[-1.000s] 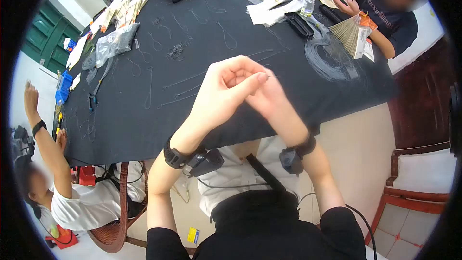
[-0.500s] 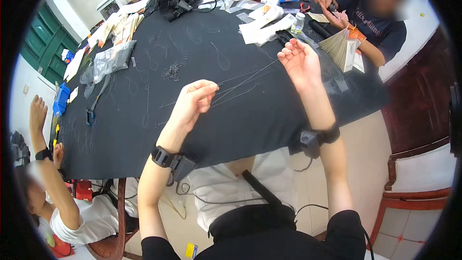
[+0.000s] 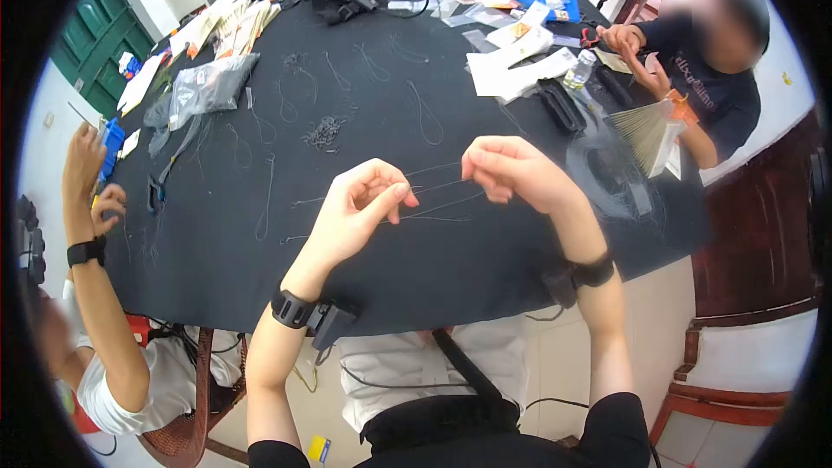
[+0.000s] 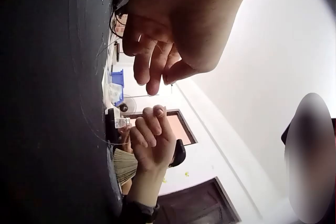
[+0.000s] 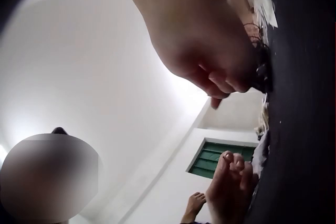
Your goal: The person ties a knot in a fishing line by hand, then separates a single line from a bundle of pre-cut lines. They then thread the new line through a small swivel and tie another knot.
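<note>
In the head view my left hand (image 3: 360, 208) pinches a short, thin straight piece between thumb and fingertips; its kind cannot be told. My right hand (image 3: 520, 173) stands a little way to the right, fingers curled down on a thin line (image 3: 442, 185) that runs across the gap between the hands. The left wrist view shows the short piece sticking out of my left fingertips, and a strand curving up to my right hand (image 4: 155, 140). More thin lines lie on the black cloth beneath both hands. A looped line (image 3: 423, 113) lies beyond them.
A heap of small dark pieces (image 3: 324, 133) lies past my left hand. Coiled clear line (image 3: 598, 165) and a black case (image 3: 562, 106) are at right. Pliers (image 3: 154, 195) and a plastic bag (image 3: 208, 85) lie at left. People sit on both sides.
My hands came together a second ago, then spread apart with a line stretched between them. Now my right hand has come back down and left, closer to my left hand, its palm turned downward.
</note>
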`<state>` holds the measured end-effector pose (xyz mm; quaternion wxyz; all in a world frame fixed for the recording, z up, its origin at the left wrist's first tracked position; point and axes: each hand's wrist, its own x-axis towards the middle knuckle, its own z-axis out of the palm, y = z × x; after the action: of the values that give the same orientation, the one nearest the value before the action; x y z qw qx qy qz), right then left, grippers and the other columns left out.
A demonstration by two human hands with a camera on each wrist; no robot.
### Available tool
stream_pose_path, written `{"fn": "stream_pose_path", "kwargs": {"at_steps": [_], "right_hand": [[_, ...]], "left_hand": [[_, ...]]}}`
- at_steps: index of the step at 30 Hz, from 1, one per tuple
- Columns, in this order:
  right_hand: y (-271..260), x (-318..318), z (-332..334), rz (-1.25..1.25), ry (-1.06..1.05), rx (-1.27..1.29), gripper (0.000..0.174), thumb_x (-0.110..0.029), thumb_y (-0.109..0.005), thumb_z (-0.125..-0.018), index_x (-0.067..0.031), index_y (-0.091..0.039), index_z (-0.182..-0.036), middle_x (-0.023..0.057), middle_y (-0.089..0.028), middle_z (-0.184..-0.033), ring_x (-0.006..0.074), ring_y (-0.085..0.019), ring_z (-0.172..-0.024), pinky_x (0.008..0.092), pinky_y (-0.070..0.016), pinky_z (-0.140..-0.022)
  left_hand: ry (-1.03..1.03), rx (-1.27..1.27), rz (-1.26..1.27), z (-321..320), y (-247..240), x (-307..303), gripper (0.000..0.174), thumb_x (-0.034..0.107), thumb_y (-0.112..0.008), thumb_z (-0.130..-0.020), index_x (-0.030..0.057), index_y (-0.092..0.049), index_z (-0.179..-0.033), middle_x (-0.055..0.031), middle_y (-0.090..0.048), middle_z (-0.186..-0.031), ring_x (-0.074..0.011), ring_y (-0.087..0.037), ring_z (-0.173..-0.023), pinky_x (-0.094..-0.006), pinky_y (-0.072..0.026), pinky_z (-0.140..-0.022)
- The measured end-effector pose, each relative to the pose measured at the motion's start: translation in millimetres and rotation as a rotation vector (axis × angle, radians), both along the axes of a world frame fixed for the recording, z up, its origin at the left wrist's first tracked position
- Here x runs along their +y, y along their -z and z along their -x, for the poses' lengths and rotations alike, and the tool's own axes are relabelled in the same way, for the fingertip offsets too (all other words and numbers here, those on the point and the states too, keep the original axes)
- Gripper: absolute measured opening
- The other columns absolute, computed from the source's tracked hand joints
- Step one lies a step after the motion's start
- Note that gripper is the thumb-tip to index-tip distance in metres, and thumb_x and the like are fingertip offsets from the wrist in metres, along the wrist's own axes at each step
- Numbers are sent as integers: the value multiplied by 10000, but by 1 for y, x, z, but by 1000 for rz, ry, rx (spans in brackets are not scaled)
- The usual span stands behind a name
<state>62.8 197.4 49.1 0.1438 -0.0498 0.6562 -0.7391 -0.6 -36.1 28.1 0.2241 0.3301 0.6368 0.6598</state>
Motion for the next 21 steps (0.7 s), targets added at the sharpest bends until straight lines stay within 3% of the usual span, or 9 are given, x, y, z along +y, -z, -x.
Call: {"fn": "stream_pose_path", "kwargs": {"at_steps": [2,5,10,13,14,21], "right_hand": [[-1,-5,-6,-17,-70,-43,231,-215,-469,-912,-15,-579,-876,-53,-415,-593,22,-350,-493,174,-298,-452],[7,-5,-7,-46,-116,-54,229,-197,-451,-918,-14,-588,-922,-56,-421,-606,13,-352,-518,170,-295,-462],[15,-16,-9,-179,-73,72,233,-163,-440,-915,0,-552,-1038,-30,-510,-665,13,-374,-554,177,-307,-474],[18,-20,-10,-92,-15,59,270,-145,-451,-911,5,-464,-1135,2,-556,-711,19,-380,-555,181,-314,-483],[22,-17,-8,-88,-35,37,333,-132,-459,-906,-4,-367,-1199,19,-562,-721,24,-388,-560,180,-314,-490],[28,-24,-8,-17,-112,22,351,-143,-456,-913,-26,-332,-1220,8,-529,-692,35,-398,-561,180,-303,-489]], "left_hand": [[-4,71,45,1,2,0,76,108,-540,-872,36,-562,-865,-60,-616,-889,-56,-529,-693,-179,-414,-584],[-32,276,45,1,5,3,56,85,-563,-846,29,-569,-842,-69,-594,-960,-62,-519,-711,-195,-420,-617],[-21,446,21,-4,8,11,56,8,-598,-772,40,-588,-817,-53,-602,-953,-117,-559,-746,-213,-406,-549],[-21,473,34,-5,12,11,76,-1,-606,-755,41,-587,-816,-52,-592,-989,-134,-560,-771,-219,-408,-552],[-27,491,37,-5,12,11,74,0,-607,-754,40,-587,-814,-54,-590,-997,-138,-561,-774,-220,-409,-552],[-14,527,38,-6,13,12,64,15,-620,-752,34,-598,-808,-77,-598,-985,-122,-562,-758,-231,-442,-611]]}}
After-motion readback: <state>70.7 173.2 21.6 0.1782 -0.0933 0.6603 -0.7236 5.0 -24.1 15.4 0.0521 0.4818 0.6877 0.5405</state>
